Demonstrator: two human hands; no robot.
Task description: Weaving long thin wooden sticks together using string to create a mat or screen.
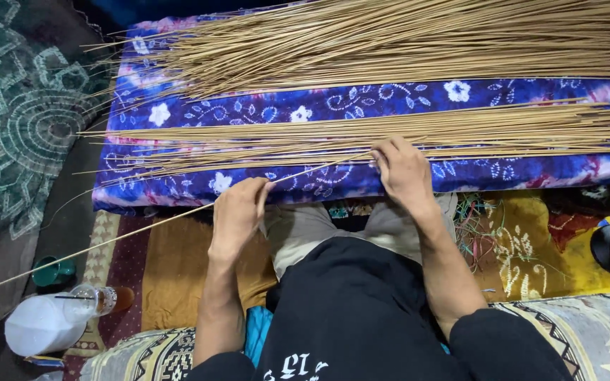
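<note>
I see left hand [238, 212] fingers pinched on one long thin stick [142, 227]; right hand [404, 173] fingers grip its other end, stick bundle [404, 134] just beyond on blue cloth [305, 106]

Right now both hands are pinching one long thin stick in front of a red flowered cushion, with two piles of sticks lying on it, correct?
Not quite: the head view shows the cushion is blue and purple with white flowers, not red. The rest holds: the left hand and right hand pinch one long stick, and two stick piles lie on it.
</note>
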